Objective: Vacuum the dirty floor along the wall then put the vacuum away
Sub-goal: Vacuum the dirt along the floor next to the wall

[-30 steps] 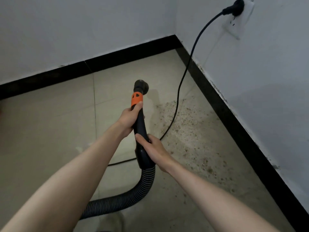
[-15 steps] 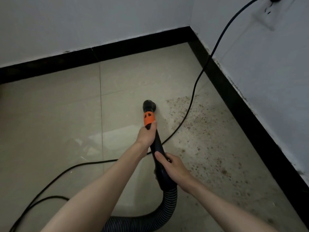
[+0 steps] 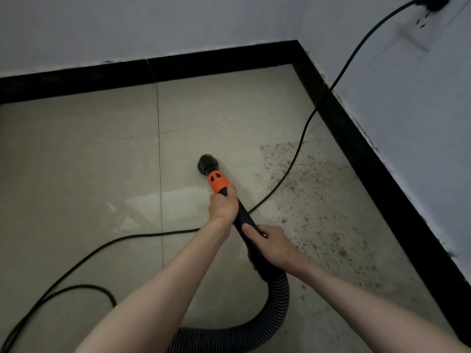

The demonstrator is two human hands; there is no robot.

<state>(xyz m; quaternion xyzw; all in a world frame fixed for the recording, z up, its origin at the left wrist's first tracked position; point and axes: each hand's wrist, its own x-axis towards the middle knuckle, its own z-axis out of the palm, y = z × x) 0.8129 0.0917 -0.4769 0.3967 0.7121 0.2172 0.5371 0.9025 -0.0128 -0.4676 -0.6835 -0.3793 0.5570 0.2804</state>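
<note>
While both hands, left hand (image 3: 224, 205) ahead of right hand (image 3: 274, 247), grip the vacuum wand (image 3: 244, 220), its nozzle (image 3: 207, 163) points down beside the dirt (image 3: 313, 200) near the wall (image 3: 420, 123).

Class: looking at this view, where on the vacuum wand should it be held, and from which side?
Grip the vacuum wand on its straight black tube below the orange collar, coming from above. It slopes up towards the person, offering a slim round shaft that fingers can wrap.

Open floor (image 3: 76, 174) left of the nozzle (image 3: 207, 163); the cord (image 3: 293, 164) crosses the dirt (image 3: 318, 212), seemingly flat, before the skirting (image 3: 377, 179)
</note>
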